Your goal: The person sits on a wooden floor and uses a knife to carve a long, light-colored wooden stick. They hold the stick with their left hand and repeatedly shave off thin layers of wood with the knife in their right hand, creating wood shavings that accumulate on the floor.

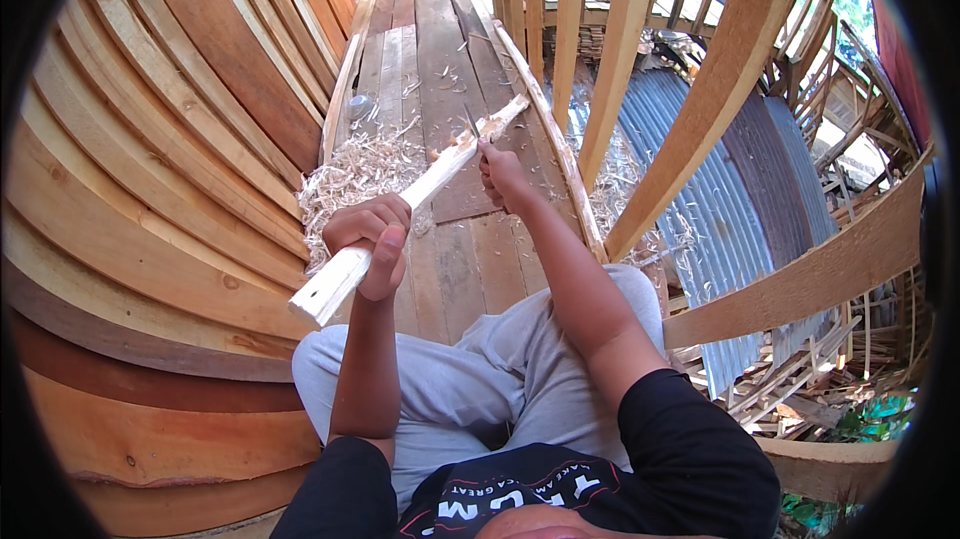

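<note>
A long, pale length of wood [437,175] slants up from near my left knee to the far right, its surface whittled. My left hand [369,238] is wrapped round its near part, just above the squared end. Toward the far end, my right hand [502,177] is closed on a knife, with the handle mostly hidden in the fist. The knife blade [470,119] points up and away, close against the wood, where rougher, browner patches show.
Curled wood shavings [372,164] lie heaped on the plank floor [455,259]. A small round container [359,105] stands beyond them. Upright boards [150,189] wall the left side. Wooden railing slats [690,109] edge the right, above corrugated metal sheets [700,239].
</note>
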The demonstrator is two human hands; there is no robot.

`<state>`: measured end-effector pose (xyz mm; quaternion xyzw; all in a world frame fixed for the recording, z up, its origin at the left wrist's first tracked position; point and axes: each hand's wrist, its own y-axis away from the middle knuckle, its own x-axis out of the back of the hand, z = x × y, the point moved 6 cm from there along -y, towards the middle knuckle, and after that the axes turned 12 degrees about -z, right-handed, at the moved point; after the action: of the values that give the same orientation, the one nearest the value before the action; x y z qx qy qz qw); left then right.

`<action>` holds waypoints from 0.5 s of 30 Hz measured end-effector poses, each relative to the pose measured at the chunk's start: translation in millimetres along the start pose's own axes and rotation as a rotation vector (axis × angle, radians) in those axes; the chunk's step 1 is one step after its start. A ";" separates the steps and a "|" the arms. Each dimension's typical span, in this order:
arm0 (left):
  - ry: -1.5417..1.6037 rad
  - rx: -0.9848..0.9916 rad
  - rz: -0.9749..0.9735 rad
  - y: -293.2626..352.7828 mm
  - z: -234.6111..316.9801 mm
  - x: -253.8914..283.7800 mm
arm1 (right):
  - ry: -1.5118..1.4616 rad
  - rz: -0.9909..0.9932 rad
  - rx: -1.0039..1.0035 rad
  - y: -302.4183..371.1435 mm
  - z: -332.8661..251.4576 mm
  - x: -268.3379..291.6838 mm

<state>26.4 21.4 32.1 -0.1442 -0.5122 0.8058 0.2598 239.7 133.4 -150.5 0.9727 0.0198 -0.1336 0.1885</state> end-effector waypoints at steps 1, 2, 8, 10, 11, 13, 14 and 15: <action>0.000 0.001 -0.002 0.0 0.0 0.6 | -0.055 -0.037 -0.060 2.5 0.7 -3.5; -0.001 0.003 -0.004 0.0 0.2 1.2 | -0.070 -0.077 -0.078 1.6 1.6 -4.2; -0.029 0.007 -0.059 -4.1 2.3 -3.3 | -0.161 -0.257 -0.142 0.3 -0.7 2.2; -0.038 0.024 -0.078 -4.5 2.9 -4.0 | -0.214 -0.332 -0.147 0.0 -1.5 2.5; -0.038 0.033 -0.086 -4.6 3.0 -4.5 | -0.256 -0.352 -0.148 0.2 -1.0 3.1; -0.046 0.047 -0.112 -5.8 4.4 -5.8 | -0.336 -0.393 -0.149 1.4 -1.3 2.7; -0.051 0.052 -0.132 -7.0 5.3 -6.8 | -0.358 -0.413 -0.152 2.0 -1.6 2.7; -0.056 0.057 -0.150 -7.8 5.8 -8.1 | -0.380 -0.433 -0.156 2.2 -1.3 3.7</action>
<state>32.3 15.1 41.4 -0.0754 -0.5054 0.8021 0.3091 243.8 131.9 -149.6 0.8861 0.2013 -0.3485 0.2300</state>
